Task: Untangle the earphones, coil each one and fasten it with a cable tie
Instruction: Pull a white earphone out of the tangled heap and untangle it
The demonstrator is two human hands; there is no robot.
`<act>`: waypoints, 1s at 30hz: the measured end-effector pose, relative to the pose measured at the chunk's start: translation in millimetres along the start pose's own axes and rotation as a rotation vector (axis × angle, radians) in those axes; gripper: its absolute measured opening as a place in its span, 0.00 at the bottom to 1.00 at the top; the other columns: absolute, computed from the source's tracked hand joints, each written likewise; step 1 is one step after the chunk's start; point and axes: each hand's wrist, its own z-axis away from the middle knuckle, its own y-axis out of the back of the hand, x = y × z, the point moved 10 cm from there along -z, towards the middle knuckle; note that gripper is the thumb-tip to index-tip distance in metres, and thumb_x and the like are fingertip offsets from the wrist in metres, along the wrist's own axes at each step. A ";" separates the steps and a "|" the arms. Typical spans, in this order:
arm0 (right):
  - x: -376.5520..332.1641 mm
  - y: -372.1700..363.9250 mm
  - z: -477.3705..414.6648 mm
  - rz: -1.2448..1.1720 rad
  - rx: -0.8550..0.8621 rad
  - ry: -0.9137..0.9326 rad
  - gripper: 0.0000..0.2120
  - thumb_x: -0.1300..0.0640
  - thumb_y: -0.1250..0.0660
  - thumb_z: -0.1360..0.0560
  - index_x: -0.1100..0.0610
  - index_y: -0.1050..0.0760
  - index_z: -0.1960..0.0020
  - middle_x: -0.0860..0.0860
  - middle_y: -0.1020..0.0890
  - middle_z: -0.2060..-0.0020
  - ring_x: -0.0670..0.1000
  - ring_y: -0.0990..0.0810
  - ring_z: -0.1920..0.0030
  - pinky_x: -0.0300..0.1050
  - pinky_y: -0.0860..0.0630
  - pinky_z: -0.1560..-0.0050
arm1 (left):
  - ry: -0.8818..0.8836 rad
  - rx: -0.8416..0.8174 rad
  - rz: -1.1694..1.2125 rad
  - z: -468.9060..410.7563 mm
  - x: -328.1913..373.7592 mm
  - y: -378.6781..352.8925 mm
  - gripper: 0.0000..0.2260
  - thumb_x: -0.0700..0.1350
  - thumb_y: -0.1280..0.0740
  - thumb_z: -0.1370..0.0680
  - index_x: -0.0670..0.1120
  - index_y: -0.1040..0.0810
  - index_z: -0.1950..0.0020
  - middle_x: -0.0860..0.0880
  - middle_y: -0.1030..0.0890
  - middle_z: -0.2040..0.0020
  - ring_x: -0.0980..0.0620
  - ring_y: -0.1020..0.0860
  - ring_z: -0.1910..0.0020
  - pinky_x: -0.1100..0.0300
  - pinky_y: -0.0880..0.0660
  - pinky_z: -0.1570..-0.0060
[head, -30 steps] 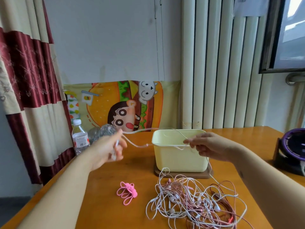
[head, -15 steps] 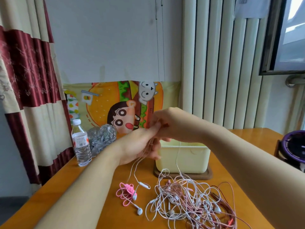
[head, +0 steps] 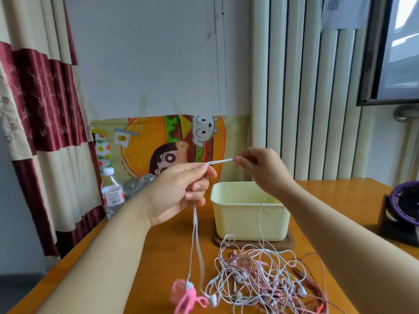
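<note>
In the head view, you're pinching a white earphone (head: 219, 162) between your left hand (head: 179, 193) and right hand (head: 260, 168), stretching its doubled cable above the table (head: 165, 252); its buds are dangling by the pink cable ties (head: 186, 296), beside the tangled earphones (head: 267, 279).

The worktop (head: 328, 193) is glossy varnished wood. The bin (head: 249, 220) is smooth, satin plastic and sits on a dark wooden tray (head: 289, 243). The water bottle (head: 112, 197) is clear plastic, the curtain (head: 45, 98) sheeny embroidered cloth, and the earphone cables (head: 260, 275) thin and smooth-coated.
</note>
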 end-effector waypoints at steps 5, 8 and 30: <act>18.7 4.1 -0.1 -0.029 0.105 -0.090 0.05 0.56 0.34 0.23 0.58 0.22 0.55 0.43 0.28 0.70 0.41 0.31 0.69 0.24 0.34 0.69 | 0.041 0.008 -0.001 -1.1 -11.7 3.9 0.11 0.44 0.45 0.18 0.43 0.26 0.55 0.53 0.33 0.73 0.58 0.36 0.76 0.64 0.28 0.70; 29.7 6.0 1.7 -0.030 0.148 -0.137 0.08 0.56 0.34 0.23 0.61 0.21 0.53 0.43 0.28 0.70 0.41 0.31 0.69 0.24 0.34 0.70 | 0.084 0.023 -0.022 -1.8 -30.1 6.7 0.11 0.45 0.45 0.18 0.43 0.27 0.55 0.53 0.34 0.72 0.58 0.36 0.75 0.64 0.28 0.70; 94.1 -65.4 59.9 -1.335 0.019 -0.843 0.15 0.59 0.47 0.19 0.55 0.38 0.65 0.50 0.36 0.78 0.46 0.38 0.80 0.38 0.39 0.76 | 0.395 0.057 -0.492 14.0 -190.0 39.0 0.10 0.44 0.42 0.18 0.47 0.22 0.52 0.51 0.24 0.65 0.54 0.20 0.59 0.53 0.23 0.47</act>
